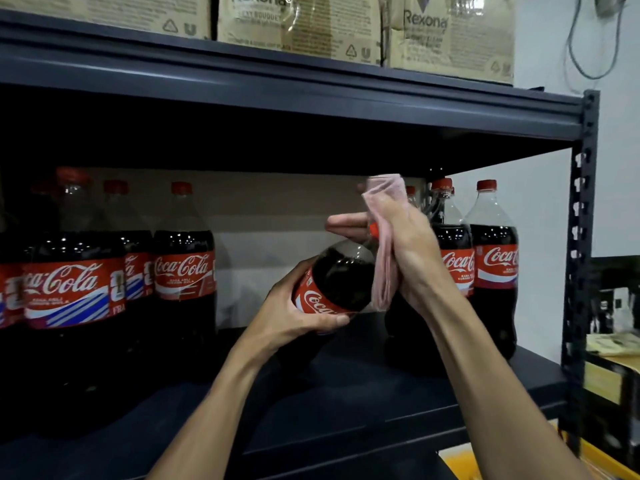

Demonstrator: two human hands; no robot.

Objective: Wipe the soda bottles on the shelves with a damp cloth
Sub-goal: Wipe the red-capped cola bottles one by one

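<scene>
Dim, shadowy shelf (edges warped)

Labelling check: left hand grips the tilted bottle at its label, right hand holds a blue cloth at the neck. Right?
No: the head view shows the cloth pink, not blue. Otherwise right: left hand grips the tilted bottle at its label, right hand holds the cloth at the neck.

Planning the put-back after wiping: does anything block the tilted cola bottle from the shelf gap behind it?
Nothing visible does. The tilted dark cola bottle, gripped by the left hand and touched by the pink cloth in the right hand, fronts a bare stretch of dark metal shelf between the standing cola bottles left and right.
</scene>
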